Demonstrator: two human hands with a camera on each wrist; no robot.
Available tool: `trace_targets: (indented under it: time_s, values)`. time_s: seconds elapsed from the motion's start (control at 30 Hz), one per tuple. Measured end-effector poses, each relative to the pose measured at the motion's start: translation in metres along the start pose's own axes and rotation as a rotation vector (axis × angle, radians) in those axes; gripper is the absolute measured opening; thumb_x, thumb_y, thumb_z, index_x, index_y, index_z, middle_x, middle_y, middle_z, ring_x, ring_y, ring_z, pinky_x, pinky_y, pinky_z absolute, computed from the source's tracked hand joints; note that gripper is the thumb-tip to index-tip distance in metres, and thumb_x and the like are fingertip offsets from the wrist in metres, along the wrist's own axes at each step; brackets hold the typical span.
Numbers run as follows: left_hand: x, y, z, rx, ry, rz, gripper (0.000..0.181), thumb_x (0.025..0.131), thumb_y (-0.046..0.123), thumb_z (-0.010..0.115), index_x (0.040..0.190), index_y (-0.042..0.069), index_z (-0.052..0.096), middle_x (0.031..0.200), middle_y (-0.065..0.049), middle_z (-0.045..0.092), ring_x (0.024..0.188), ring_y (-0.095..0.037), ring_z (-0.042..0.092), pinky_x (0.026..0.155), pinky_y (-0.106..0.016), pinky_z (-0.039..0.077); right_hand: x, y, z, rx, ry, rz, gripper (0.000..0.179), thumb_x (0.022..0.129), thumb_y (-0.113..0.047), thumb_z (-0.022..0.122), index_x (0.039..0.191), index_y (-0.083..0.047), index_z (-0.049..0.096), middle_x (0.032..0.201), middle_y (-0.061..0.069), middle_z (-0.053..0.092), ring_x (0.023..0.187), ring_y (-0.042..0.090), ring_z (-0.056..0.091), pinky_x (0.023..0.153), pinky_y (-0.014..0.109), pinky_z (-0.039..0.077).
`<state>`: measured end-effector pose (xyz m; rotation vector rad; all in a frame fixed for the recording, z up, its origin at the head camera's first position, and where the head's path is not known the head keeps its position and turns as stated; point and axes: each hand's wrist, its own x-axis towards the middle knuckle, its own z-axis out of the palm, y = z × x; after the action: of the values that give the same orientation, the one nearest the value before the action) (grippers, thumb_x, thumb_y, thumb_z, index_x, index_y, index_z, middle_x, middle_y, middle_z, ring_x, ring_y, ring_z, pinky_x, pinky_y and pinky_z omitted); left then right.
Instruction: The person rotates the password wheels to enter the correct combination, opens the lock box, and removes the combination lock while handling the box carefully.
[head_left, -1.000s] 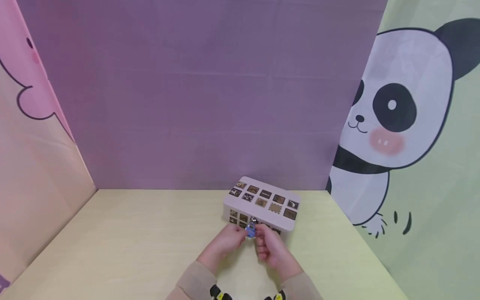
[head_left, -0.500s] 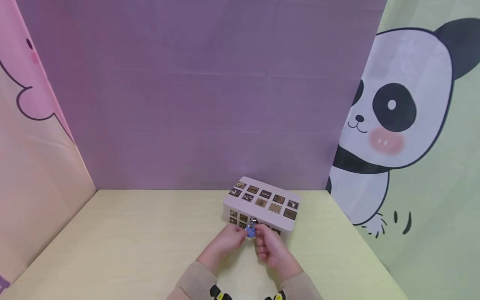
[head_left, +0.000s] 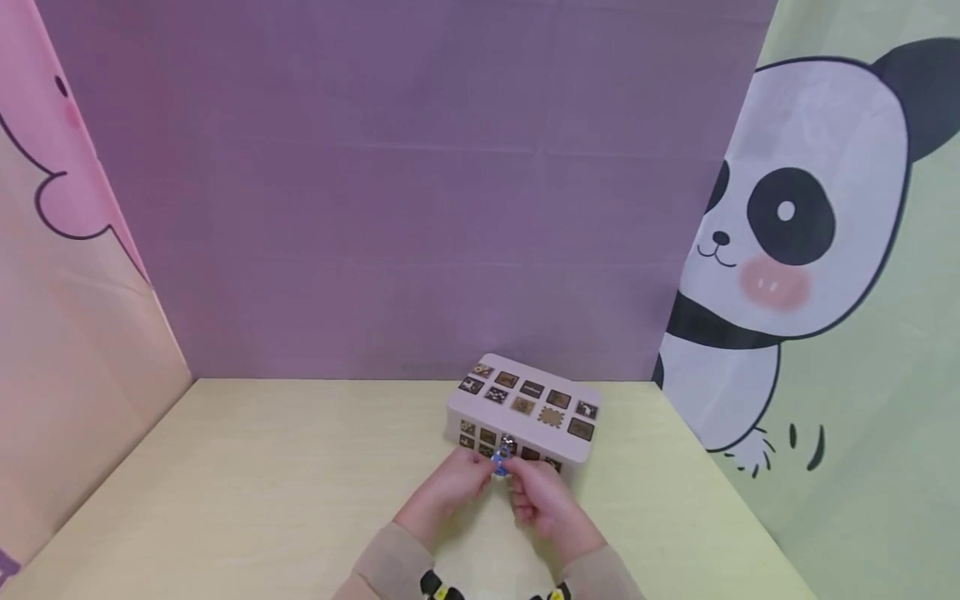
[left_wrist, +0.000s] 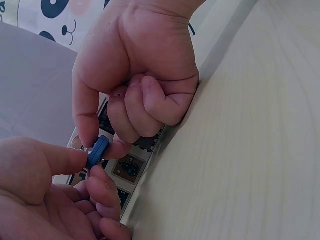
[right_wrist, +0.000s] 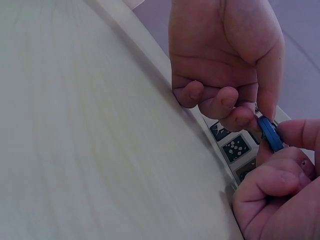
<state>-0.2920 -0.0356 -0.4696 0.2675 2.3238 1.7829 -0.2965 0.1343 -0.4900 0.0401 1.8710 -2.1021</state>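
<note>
A small blue padlock hangs at the silver clasp on the front of a pale rectangular box printed with dark picture squares. My left hand pinches the padlock's left side between thumb and index finger. From the right, my right hand pinches it too, thumb across its front. Up close in the left wrist view, the padlock's rounded blue edge shows between both hands' fingertips. The other fingers of both hands are curled in. Fingers hide much of the padlock's face.
The box stands near the back of the pale wooden table, turned at an angle. A purple backdrop rises behind it. Side panels carry a panda on the right and a pink cartoon figure on the left.
My right thumb and index finger have shifted slightly left and down over the padlock, covering more of its front. The left hand and the box stay in place.
</note>
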Motion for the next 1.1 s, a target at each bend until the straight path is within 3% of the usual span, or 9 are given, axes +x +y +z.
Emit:
trace_targets:
  time_s: [0.63,1.1]
  values:
    - [-0.0021,0.0024,0.0007,-0.006,-0.004,-0.003,0.033,0.101,0.012,0.056,0.07,0.001,0.058,0.055,0.004,0.042,0.048,-0.008,0.032,0.044,-0.022,0.024,0.0,-0.0007,0.0012,-0.032,0.025,0.0,0.017,0.095,-0.027,0.066,0.094,-0.01,0.069,0.057,-0.01,0.038,0.047,0.006,0.031,0.044,0.021,0.028]
    - [-0.001,0.0027,0.0007,-0.016,-0.01,-0.02,0.032,0.103,0.014,0.055,0.077,-0.005,0.061,0.056,0.005,0.043,0.048,-0.008,0.032,0.045,-0.022,0.026,0.0025,0.0015,0.0028,-0.045,0.044,0.002,0.018,0.094,-0.026,0.065,0.084,-0.012,0.065,0.056,-0.009,0.037,0.046,0.006,0.031,0.042,0.021,0.027]
